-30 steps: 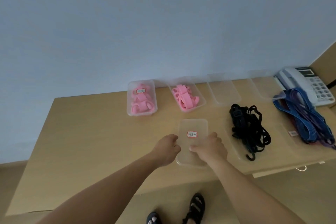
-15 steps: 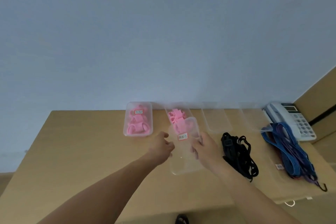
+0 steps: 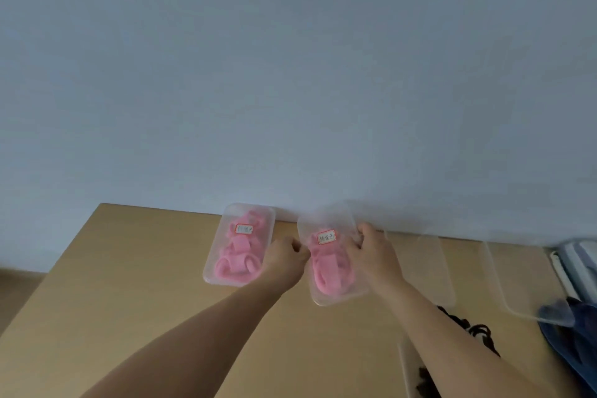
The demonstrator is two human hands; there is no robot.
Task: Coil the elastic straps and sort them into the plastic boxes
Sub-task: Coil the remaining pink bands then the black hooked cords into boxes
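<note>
Plain blue-grey wall, tan counter point(image 3: 135, 287) pushed against it. Change since a second ago: the clear labelled lid point(image 3: 326, 237) that sat near the counter's front edge has been lifted and carried back, now over the second box point(image 3: 336, 296) of pink straps point(image 3: 329, 271). Left hand point(image 3: 284, 257) and right hand point(image 3: 371, 254) each pinch a long edge of the lid, fingers clenched on it. Reads as closing that box, so the pink sorting looks finished. First box point(image 3: 239, 249) beside it is already lidded and tagged. Straps inside look coiled and bunched, soft. Black straps point(image 3: 475, 333) and blue straps point(image 3: 578, 333) lie loose on the right; two clear boxes point(image 3: 433, 271) near them look empty.
</note>
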